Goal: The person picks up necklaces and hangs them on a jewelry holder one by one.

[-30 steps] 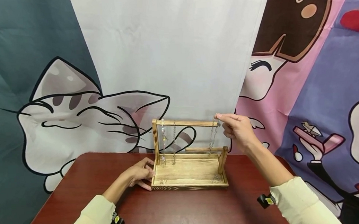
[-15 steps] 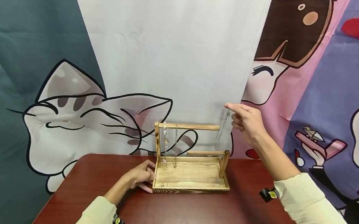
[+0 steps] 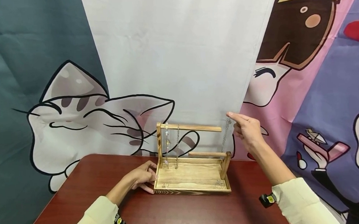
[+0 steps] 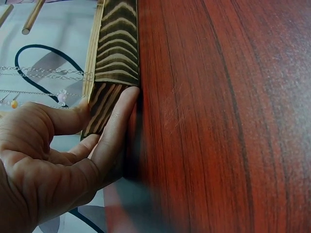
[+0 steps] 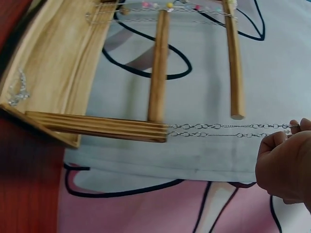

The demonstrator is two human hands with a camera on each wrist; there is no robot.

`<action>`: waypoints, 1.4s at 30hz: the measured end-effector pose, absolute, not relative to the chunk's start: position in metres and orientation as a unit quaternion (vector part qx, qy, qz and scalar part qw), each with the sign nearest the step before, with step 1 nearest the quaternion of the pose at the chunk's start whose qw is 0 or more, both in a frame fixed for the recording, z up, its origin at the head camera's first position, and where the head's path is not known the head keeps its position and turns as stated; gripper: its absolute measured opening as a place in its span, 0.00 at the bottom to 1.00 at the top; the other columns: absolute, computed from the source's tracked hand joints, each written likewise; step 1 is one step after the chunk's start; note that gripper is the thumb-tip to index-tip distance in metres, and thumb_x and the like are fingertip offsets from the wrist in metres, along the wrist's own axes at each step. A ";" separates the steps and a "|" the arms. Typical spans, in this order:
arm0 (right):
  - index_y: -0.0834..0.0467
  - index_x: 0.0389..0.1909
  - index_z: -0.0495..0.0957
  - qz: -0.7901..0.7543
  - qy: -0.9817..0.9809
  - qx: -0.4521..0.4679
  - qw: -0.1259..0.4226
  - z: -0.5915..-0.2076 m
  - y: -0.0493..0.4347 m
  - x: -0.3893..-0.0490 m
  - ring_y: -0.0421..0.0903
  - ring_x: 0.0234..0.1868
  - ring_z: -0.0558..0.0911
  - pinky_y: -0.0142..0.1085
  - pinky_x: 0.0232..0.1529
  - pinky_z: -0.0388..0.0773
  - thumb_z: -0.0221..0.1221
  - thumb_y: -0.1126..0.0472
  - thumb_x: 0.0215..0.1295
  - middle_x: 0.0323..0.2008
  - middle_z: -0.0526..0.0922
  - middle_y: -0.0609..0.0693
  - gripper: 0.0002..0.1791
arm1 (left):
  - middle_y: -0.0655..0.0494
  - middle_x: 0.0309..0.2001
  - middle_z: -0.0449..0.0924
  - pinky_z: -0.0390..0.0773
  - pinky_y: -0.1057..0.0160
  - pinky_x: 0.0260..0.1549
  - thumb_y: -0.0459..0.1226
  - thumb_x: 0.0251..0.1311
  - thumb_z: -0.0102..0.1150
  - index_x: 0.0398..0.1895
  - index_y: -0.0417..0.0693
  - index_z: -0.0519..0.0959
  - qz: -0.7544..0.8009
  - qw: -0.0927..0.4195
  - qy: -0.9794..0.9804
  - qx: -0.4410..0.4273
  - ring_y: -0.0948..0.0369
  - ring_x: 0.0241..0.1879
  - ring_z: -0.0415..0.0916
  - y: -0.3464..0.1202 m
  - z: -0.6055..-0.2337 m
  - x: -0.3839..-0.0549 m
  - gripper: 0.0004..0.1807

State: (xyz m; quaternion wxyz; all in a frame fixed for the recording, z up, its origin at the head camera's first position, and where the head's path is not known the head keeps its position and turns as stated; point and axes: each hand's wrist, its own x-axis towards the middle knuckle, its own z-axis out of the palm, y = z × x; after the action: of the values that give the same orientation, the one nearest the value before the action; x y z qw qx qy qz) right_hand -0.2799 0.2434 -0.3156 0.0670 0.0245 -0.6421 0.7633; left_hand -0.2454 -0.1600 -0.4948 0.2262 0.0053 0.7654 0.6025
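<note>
A wooden jewelry stand point(image 3: 190, 173) with a tray base, a tall upper bar and a shorter lower bar sits on the table. My left hand point(image 3: 142, 177) grips the tray's left end, thumb at the rim and fingers along the outer wall point(image 4: 109, 99). My right hand point(image 3: 249, 131) pinches the top of a silver chain necklace point(image 5: 221, 130), raised to the right of the upper bar's free end point(image 5: 236, 114). The chain hangs down beside the lower bar point(image 3: 207, 154); its lower end is hidden. A beaded necklace point(image 3: 167, 144) and another chain point(image 3: 177, 146) hang from the upper bar's left part.
Small silver jewelry point(image 3: 218, 184) lies in the tray's front right corner, and a smaller piece point(image 3: 165, 186) at the front left. The red-brown table point(image 3: 186, 212) extends around the stand. A printed cloth point(image 3: 178, 56) hangs behind it.
My right hand has lifted the chain necklace off the upper bar's right end, moved it rightward, then lowered slightly. The left hand still holds the tray.
</note>
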 end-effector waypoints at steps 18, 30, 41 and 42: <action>0.40 0.34 0.96 0.745 -0.666 0.021 0.032 -0.350 0.215 -0.279 0.32 0.15 0.58 0.23 0.17 0.52 0.67 0.60 0.82 0.26 0.82 0.35 0.16 | 0.39 0.48 0.77 0.98 0.44 0.30 0.20 0.66 0.61 0.70 0.36 0.66 0.602 0.220 0.768 0.002 0.46 0.40 0.82 -0.159 -0.494 -0.246 0.30; 0.46 0.41 0.96 0.731 -0.683 0.009 0.010 -0.362 0.190 -0.278 0.33 0.15 0.57 0.24 0.16 0.51 0.73 0.55 0.76 0.13 0.67 0.36 0.04 | 0.38 0.49 0.77 0.99 0.44 0.31 0.21 0.68 0.61 0.72 0.35 0.66 0.607 0.224 0.763 0.002 0.46 0.39 0.82 -0.160 -0.495 -0.244 0.30; 0.58 0.53 0.95 0.722 -0.692 0.022 0.004 -0.367 0.162 -0.275 0.33 0.13 0.56 0.25 0.15 0.50 0.72 0.57 0.77 0.13 0.70 0.36 0.12 | 0.39 0.49 0.76 0.98 0.45 0.30 0.21 0.69 0.61 0.72 0.35 0.65 0.602 0.223 0.767 0.003 0.46 0.41 0.81 -0.160 -0.497 -0.244 0.30; 0.58 0.53 0.94 0.722 -0.692 0.022 0.004 -0.366 0.159 -0.275 0.33 0.13 0.56 0.25 0.16 0.50 0.72 0.57 0.77 0.11 0.64 0.36 0.12 | 0.38 0.50 0.76 0.98 0.45 0.30 0.21 0.69 0.61 0.72 0.35 0.65 0.602 0.222 0.767 0.003 0.46 0.41 0.81 -0.160 -0.496 -0.244 0.30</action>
State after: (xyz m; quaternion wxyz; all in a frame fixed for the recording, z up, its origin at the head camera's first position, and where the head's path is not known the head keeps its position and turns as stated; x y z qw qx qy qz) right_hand -0.2749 0.1587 -0.3665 0.0036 0.0220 -0.6918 0.7217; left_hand -0.2440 -0.1600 -0.4964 0.2217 0.0035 0.7668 0.6023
